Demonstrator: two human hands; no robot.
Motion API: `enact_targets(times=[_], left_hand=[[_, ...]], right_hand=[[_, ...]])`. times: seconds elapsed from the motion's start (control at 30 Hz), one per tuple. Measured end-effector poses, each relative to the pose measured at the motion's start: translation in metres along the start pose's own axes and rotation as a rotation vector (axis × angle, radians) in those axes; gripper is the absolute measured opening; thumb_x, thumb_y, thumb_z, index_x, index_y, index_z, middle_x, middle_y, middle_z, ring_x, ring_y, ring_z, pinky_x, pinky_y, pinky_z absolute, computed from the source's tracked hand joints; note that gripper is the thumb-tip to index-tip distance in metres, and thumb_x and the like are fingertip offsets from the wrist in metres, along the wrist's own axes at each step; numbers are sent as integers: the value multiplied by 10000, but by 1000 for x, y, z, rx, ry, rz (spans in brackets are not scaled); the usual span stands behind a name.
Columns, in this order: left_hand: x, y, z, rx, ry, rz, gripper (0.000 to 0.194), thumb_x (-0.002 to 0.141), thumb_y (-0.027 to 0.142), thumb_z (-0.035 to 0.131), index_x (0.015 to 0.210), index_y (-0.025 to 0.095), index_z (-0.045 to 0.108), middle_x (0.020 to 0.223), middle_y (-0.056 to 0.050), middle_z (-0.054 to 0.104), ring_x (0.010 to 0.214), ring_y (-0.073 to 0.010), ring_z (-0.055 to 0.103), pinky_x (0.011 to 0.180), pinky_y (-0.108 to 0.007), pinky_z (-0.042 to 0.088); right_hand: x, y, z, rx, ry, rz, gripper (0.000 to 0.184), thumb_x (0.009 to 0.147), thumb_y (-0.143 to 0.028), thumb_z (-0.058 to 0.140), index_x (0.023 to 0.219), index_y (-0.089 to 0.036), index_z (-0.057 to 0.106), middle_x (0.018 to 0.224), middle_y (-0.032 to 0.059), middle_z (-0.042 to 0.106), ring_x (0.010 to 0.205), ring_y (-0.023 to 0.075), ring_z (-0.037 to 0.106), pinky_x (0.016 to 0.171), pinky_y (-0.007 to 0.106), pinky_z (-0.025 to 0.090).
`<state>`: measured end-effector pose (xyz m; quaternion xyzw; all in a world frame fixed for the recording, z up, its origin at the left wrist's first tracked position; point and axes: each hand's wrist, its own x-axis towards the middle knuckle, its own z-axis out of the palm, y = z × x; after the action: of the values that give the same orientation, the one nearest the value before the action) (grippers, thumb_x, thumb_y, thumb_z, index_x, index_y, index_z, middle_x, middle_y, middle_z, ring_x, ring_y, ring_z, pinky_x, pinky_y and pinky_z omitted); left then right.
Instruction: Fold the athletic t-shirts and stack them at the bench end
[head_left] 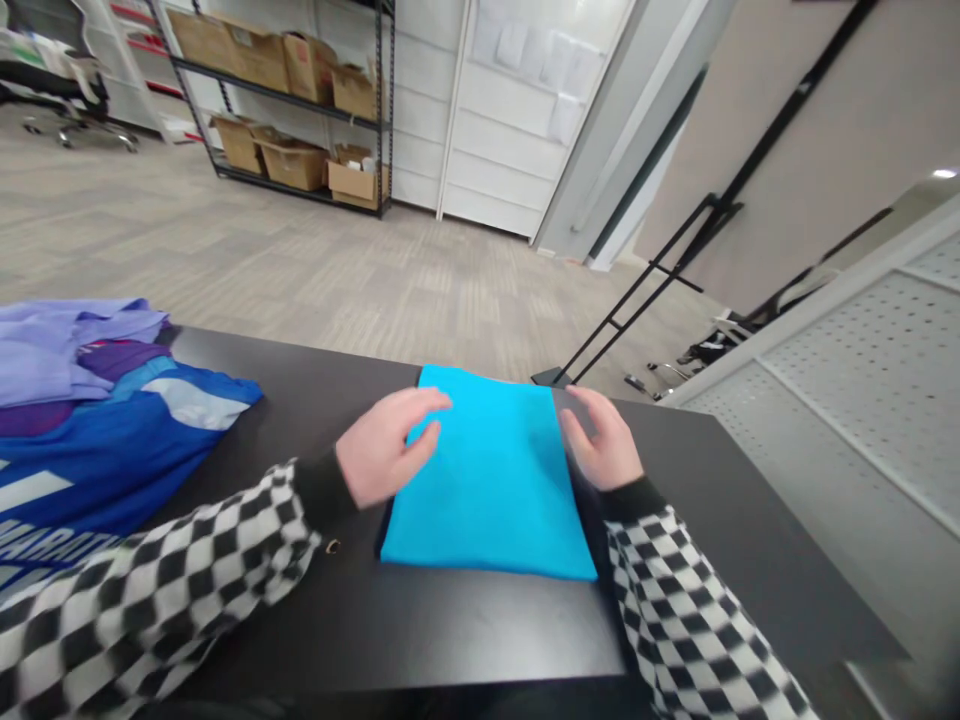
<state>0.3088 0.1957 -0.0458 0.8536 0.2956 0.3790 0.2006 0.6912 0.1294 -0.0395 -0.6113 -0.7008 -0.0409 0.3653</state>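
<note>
A bright blue garment (487,480), folded into a flat, near-rectangular shape, lies on the black table (450,625) in front of me. At its left edge my left hand (390,445) hovers, thumb and fingers apart, with nothing held. My right hand (601,438) is beside the upper right edge, its fingers curved and parted, also with nothing in it. Whether either hand touches the cloth I cannot tell. What kind of garment it is does not show.
To the left is a loose heap of clothes, with a royal blue printed shirt (142,450) below a lavender garment (67,345). A perforated grey panel (840,370) borders the right side. Past the table are a black stand (660,280) and a shelf of cardboard boxes (292,160).
</note>
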Motion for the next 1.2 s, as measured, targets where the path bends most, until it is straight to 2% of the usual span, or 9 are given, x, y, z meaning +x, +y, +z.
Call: enact_targets(times=[0.1, 0.17, 0.27, 0.37, 0.53, 0.7, 0.87, 1.03, 1.2], left_hand=[[-74, 48, -5, 131, -238, 209, 523, 1055, 244, 564, 1573, 253, 634, 1610, -81, 681, 1526, -263, 614, 1380, -479, 385], [-113, 65, -3, 248, -330, 210, 633, 1025, 247, 600, 1656, 240, 558, 1703, -86, 590, 1586, -268, 554, 1391, -463, 363], [-144, 72, -4, 360, -390, 152, 754, 1018, 331, 648, 1736, 219, 447, 1793, -96, 458, 1650, -276, 468, 1406, -459, 321], [-157, 75, -10, 397, -419, 165, 760, 1032, 409, 667, 1733, 213, 449, 1797, -93, 453, 1652, -263, 462, 1418, -450, 272], [-180, 83, -17, 422, -293, 266, 478, 1093, 314, 610, 1565, 241, 645, 1676, -54, 625, 1539, -224, 583, 1425, -418, 211], [-192, 84, -18, 347, -170, 259, 306, 1086, 214, 635, 1367, 245, 754, 1308, -36, 824, 1237, -216, 721, 1282, -427, 406], [-190, 90, -29, 200, -153, 354, 252, 1073, 105, 597, 1179, 246, 777, 1026, -20, 816, 1033, -198, 708, 1197, -431, 486], [-183, 109, -64, 4, -214, 258, 319, 1080, 88, 555, 1252, 281, 742, 1107, -41, 814, 1109, -191, 740, 1108, -329, 595], [-190, 124, -114, -108, -436, 227, 427, 1054, 242, 631, 1420, 432, 740, 1140, -61, 828, 1058, -262, 791, 937, -354, 696]], right_hand=[[-67, -47, -38, 53, -278, -177, 497, 1116, -320, 609, 1612, -320, 624, 1600, 104, 677, 1506, 315, 624, 1267, 526, 517], [-112, -70, -52, 11, -475, -271, 628, 1104, -327, 649, 1717, -339, 509, 1680, 88, 609, 1571, 316, 566, 1325, 537, 456], [-159, -88, -58, -91, -613, -301, 831, 1093, -410, 688, 1819, -302, 298, 1770, 115, 468, 1636, 340, 472, 1364, 581, 386], [-182, -93, -62, -118, -647, -307, 916, 1081, -441, 717, 1837, -287, 222, 1785, 126, 429, 1646, 337, 454, 1366, 568, 387], [-215, -93, -73, -141, -484, -307, 719, 1101, -166, 623, 1775, -292, 406, 1729, 104, 536, 1592, 271, 544, 1260, 470, 533], [-241, -88, -77, -182, -332, -297, 482, 1104, -131, 628, 1559, -289, 652, 1545, 92, 725, 1480, 275, 660, 1154, 485, 572], [-249, -95, -93, -127, -353, -364, 390, 1106, -122, 602, 1426, -300, 738, 1457, 57, 786, 1383, 233, 727, 1184, 447, 542], [-235, -123, -127, 17, -340, -289, 559, 1069, -139, 635, 1560, -404, 664, 1397, 10, 813, 1320, 254, 770, 1160, 466, 613], [-239, -142, -181, 166, -453, -211, 670, 981, -179, 723, 1573, -486, 666, 1306, 1, 840, 1144, 310, 836, 1103, 498, 692]])
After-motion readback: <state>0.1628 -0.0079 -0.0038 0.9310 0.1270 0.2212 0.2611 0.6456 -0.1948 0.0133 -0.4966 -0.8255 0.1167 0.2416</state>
